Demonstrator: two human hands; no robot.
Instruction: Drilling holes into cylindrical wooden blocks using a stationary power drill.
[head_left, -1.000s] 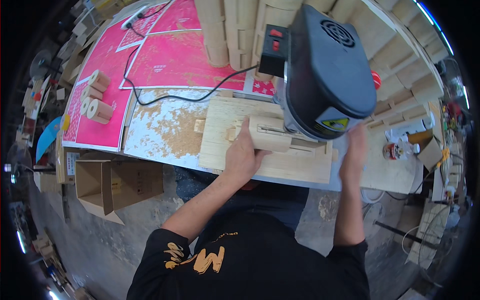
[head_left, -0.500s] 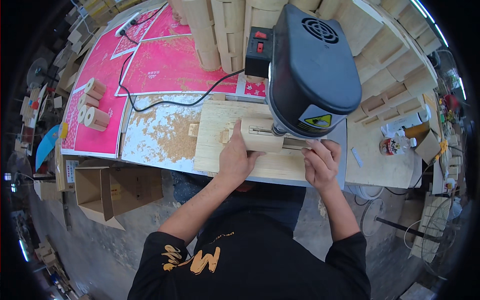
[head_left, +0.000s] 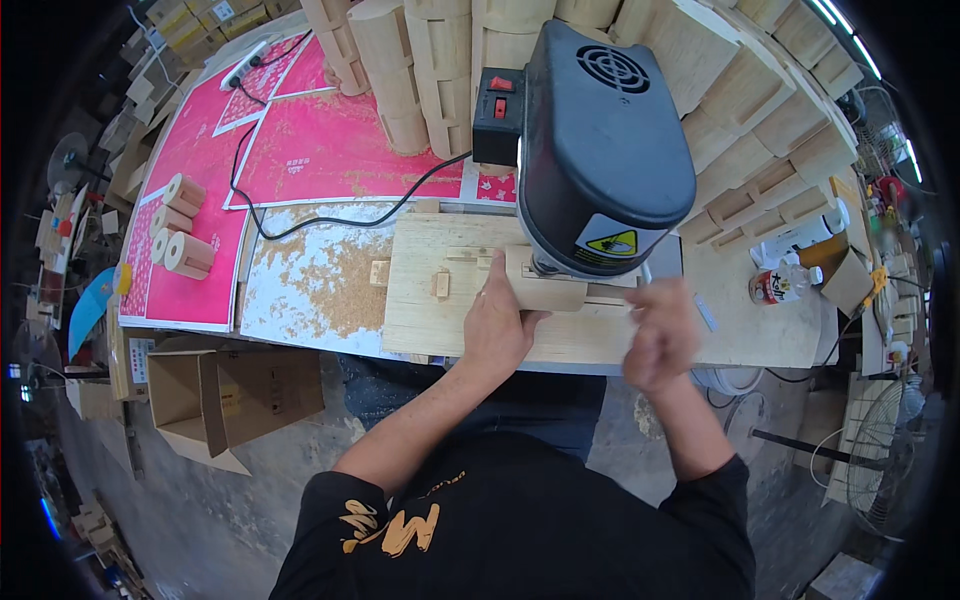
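A black bench drill press (head_left: 600, 140) stands over a pale wooden board (head_left: 450, 300) on the workbench. Under its head lies a rounded wooden block (head_left: 545, 285). My left hand (head_left: 500, 320) rests on the board and presses its fingers against that block. My right hand (head_left: 660, 335) is blurred, raised just above the board's right end beside the block, fingers curled, and I cannot tell whether it holds anything. A black power cable (head_left: 330, 215) runs from the machine across the bench.
Pink printed sheets (head_left: 330, 150) cover the bench's left part, with short wooden cylinders (head_left: 180, 235) on them. Stacks of curved wooden pieces (head_left: 420, 60) stand behind the machine. An open cardboard box (head_left: 230, 395) sits on the floor at left. A bottle (head_left: 785, 285) stands at right.
My right hand came in from the bench's right side to the block, then lifted slightly to the right. My left hand stayed on the block.
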